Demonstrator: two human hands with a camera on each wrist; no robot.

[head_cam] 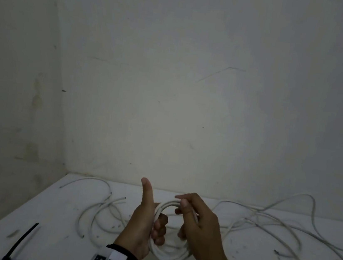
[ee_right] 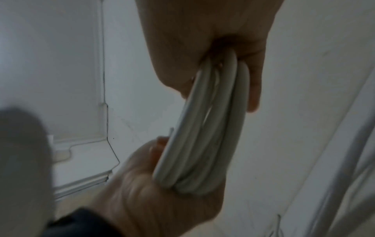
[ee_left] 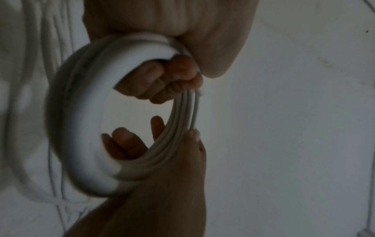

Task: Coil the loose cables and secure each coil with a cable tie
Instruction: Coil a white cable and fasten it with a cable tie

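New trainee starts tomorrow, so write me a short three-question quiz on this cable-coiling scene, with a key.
1. True or false: both hands grip the coiled white round cable.
2. Multiple choice: where does the black plastic cable tie lie? A) round the coil B) on the white table, left of the left hand C) in the right hand
3. Fill in: the left thumb points ____, off the coil.

Key: 1 true. 2 B. 3 up.

Note: more loose white cables lie uncoiled on the table on both sides of the hands.
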